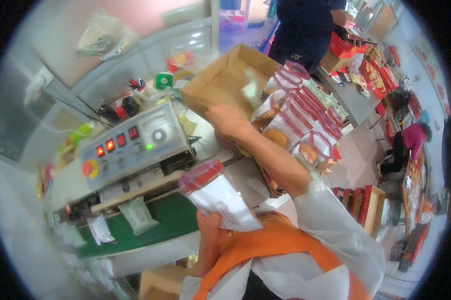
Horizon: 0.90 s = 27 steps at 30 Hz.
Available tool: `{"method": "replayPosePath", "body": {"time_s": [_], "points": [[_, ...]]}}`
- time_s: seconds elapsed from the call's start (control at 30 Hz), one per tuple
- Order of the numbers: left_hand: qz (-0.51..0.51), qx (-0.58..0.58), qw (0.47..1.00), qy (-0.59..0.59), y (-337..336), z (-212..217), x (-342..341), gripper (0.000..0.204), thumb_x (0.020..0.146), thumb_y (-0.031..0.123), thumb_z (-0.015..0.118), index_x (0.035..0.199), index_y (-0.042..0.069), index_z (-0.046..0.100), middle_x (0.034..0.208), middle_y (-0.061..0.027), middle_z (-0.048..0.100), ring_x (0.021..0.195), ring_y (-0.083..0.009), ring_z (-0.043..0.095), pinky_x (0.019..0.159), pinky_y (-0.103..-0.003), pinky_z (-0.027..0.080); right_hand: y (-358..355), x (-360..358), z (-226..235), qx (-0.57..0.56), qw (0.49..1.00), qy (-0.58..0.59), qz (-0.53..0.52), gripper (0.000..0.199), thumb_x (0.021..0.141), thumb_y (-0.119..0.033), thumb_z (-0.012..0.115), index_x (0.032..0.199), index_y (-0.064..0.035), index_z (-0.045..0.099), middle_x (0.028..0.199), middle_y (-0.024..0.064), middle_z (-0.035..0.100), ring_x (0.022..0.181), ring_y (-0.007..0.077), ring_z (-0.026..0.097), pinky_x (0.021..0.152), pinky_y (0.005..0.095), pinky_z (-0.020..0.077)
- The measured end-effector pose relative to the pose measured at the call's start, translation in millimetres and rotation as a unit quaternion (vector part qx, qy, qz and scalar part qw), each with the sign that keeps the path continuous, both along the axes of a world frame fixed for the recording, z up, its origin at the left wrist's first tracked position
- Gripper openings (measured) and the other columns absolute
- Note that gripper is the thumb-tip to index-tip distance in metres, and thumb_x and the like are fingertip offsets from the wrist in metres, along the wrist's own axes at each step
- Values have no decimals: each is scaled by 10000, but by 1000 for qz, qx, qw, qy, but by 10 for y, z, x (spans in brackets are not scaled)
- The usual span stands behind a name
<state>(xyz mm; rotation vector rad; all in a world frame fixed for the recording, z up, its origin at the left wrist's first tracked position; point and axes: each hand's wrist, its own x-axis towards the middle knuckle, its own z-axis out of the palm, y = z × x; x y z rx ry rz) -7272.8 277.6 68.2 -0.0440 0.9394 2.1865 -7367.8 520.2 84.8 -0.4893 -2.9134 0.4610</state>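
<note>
My left hand (210, 226) is closed on the lower side of a white pouch (220, 200) with a red band along its top, held tilted in front of the sealing machine. My right forearm reaches across to an open cardboard box (210, 82). Its near edge lies under my right hand (229, 122), whose curled fingers grip there. Upright in the box's right part stand several white pouches (298, 107) with red tops, some showing round brown baked goods (277, 137). A small pale sachet (251, 92), blurred, is beside them.
At left is a sealing machine (135, 137) with lit red displays, knobs and a red button. Two small white packets (138, 216) lie on its green belt (173, 212). Another person (303, 30) stands beyond the box; a person in purple (410, 142) is at far right.
</note>
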Motion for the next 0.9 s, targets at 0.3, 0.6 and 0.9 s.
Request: {"method": "replayPosePath", "body": {"time_s": [0.3, 0.6, 0.9], "points": [[26, -13, 1000, 3, -65, -42, 36, 408, 720, 59, 510, 1109, -2, 404, 971, -97, 524, 852, -208, 551, 741, -345, 476, 50, 188, -199, 16, 1000, -20, -8, 209, 800, -184, 472, 912, -20, 537, 782, 203, 576, 752, 361, 558, 671, 433, 443], [42, -147, 970, 188, 60, -90, -99, 418, 691, 111, 670, 1039, 8, 463, 949, -67, 552, 835, -134, 533, 725, -275, 447, -452, 1341, 416, -427, 879, 212, -16, 494, 809, -230, 541, 1206, 4, 364, 1086, 156, 524, 1014, 211, 497, 870, 323, 383], [0, -234, 948, 214, 164, -537, -32, 362, 714, 168, 664, 970, 0, 471, 877, -65, 559, 753, -104, 515, 662, -252, 439, -911, 1426, -751, -641, 736, 146, -163, 268, 844, -248, 504, 960, -11, 552, 832, -3, 548, 748, 71, 477, 678, 220, 393]]}}
